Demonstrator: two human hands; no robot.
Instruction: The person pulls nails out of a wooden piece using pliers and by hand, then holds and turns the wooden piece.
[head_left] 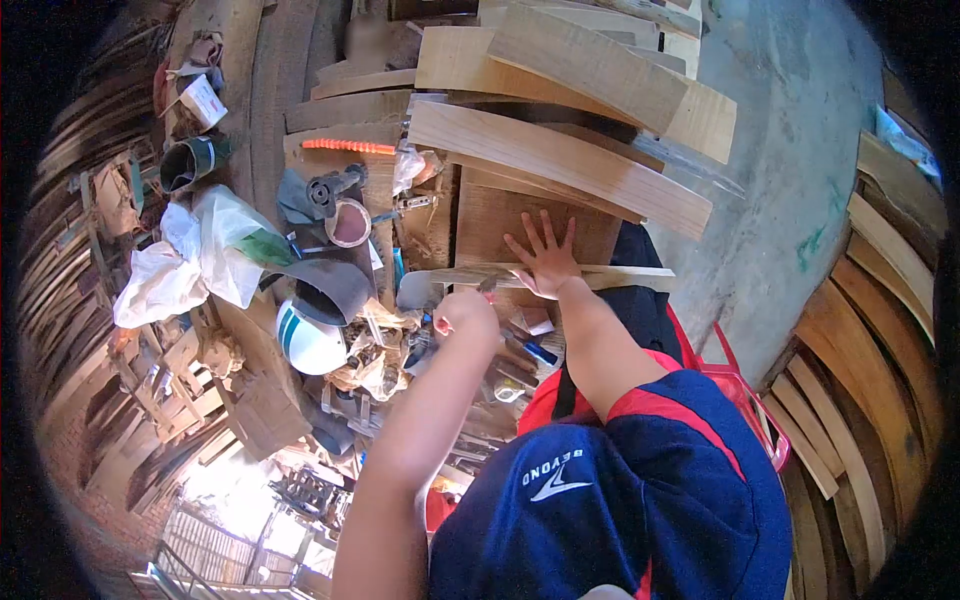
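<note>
My right hand [545, 258] lies palm down with its fingers spread, across a flat brown board [500, 215] and the near edge of a narrow wooden strip [625, 278]. My left hand [466, 315] is closed, just left of it, beside the same strip. A small dark and reddish tip shows at its fingers, too small to name. The strip runs left to right under both hands, and a grey rounded piece [418, 290] sits at its left end. Just beyond my hands rests a curved pale plank [560, 165].
More curved planks [590, 70] are stacked at the far side. To the left, a clutter holds a white helmet-like object [310, 340], a roll of tape [348, 222], plastic bags [165, 270] and an orange ribbed tube [348, 147]. A red plastic chair [740, 385] stands at my right.
</note>
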